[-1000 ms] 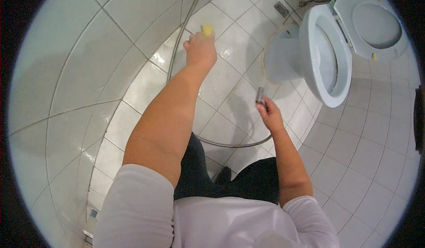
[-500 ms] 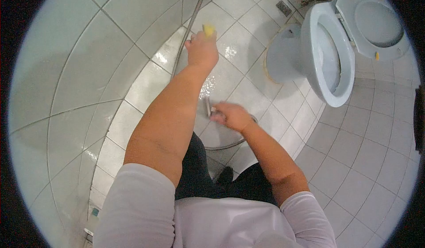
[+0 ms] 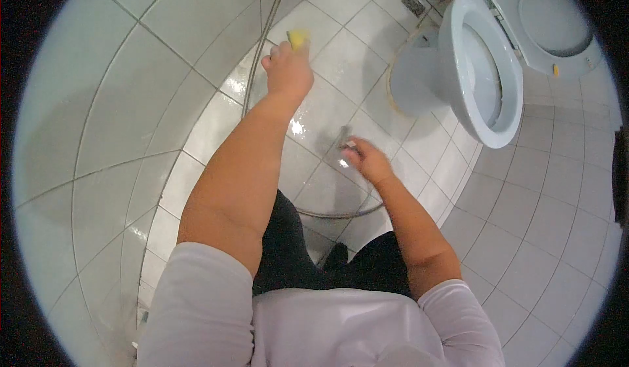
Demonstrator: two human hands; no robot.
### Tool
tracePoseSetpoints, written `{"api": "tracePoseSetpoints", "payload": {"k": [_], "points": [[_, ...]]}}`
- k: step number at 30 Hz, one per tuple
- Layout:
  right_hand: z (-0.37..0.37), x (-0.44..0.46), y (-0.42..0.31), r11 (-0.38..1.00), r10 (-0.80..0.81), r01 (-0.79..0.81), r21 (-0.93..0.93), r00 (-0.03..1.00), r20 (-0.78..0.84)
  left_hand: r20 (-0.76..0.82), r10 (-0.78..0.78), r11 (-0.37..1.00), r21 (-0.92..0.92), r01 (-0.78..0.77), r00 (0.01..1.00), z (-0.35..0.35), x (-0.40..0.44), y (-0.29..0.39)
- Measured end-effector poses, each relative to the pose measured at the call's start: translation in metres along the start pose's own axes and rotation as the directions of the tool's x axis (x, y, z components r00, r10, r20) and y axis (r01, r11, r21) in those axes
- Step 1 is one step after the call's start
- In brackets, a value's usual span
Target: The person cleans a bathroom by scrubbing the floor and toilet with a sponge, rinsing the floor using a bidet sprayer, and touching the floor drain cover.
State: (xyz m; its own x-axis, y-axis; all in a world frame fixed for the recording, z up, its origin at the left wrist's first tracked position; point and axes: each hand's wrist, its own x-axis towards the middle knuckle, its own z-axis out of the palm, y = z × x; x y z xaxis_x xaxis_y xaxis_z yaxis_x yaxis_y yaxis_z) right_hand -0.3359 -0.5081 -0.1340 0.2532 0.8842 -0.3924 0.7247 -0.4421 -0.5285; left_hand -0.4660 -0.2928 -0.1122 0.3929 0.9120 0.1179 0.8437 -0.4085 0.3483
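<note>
My left hand (image 3: 289, 72) is stretched far forward over the wet floor near the tiled wall. Its fingers are closed on a yellow sponge (image 3: 299, 39) with a darker, greenish edge. Lower and to the right, my right hand (image 3: 369, 159) grips a small metal spray head (image 3: 343, 134), blurred by motion. A thin metal hose (image 3: 341, 215) curves above the floor below the right hand. Wet glints show on the white floor tiles (image 3: 341, 66) around both hands.
A pale blue toilet (image 3: 452, 59) stands on the right with its lid (image 3: 557, 23) raised. Behind it is a floor drain (image 3: 413, 4). White wall tiles (image 3: 144, 92) rise close on the left. Another stretch of hose (image 3: 265, 36) runs along that wall. My dark-clad legs (image 3: 282, 249) are below.
My right hand has swung right and slightly forward with the spray head. My left hand has shifted a little left and forward, still holding the sponge. The view has tilted slightly.
</note>
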Motion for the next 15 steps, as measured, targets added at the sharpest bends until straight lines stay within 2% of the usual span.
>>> {"api": "tracePoseSetpoints", "payload": {"k": [2,4,6,8,10,11,13,14,15], "points": [[-0.010,-0.001,0.035,0.982,0.184,-0.172,0.078,0.964,-0.192,0.032,-0.014,1.000,-0.024,0.015,0.999,-0.004,0.001,0.001],[-0.024,-0.007,0.070,0.953,0.269,-0.235,0.189,0.946,-0.183,0.039,-0.013,0.999,-0.035,0.015,0.999,-0.004,0.002,0.002],[-0.027,-0.023,0.110,0.932,0.361,-0.336,0.136,0.892,-0.271,0.048,-0.014,0.999,-0.045,0.016,0.999,-0.002,0.001,0.002],[-0.026,-0.034,0.159,0.778,0.576,-0.445,0.442,0.786,-0.222,0.035,0.010,0.998,-0.062,-0.008,0.999,-0.001,0.001,0.002],[-0.026,-0.046,0.188,0.727,0.641,-0.457,0.512,0.719,-0.268,0.039,0.020,0.998,-0.052,-0.018,0.999,-0.002,-0.001,0.002],[-0.025,-0.051,0.201,0.726,0.642,-0.458,0.513,0.720,-0.265,0.043,0.026,0.999,-0.043,-0.024,0.999,-0.002,-0.002,0.002],[-0.024,-0.060,0.212,0.583,0.754,-0.541,0.606,0.638,-0.156,0.050,0.024,1.000,-0.015,-0.023,0.998,0.000,-0.003,0.001],[-0.020,-0.063,0.217,0.582,0.753,-0.542,0.607,0.640,-0.151,0.053,0.024,1.000,0.011,-0.025,0.998,0.001,-0.003,0.000],[-0.017,-0.065,0.218,0.512,0.805,-0.592,0.622,0.584,-0.105,0.055,0.024,1.000,0.018,-0.025,0.998,0.002,-0.004,-0.001]]}}
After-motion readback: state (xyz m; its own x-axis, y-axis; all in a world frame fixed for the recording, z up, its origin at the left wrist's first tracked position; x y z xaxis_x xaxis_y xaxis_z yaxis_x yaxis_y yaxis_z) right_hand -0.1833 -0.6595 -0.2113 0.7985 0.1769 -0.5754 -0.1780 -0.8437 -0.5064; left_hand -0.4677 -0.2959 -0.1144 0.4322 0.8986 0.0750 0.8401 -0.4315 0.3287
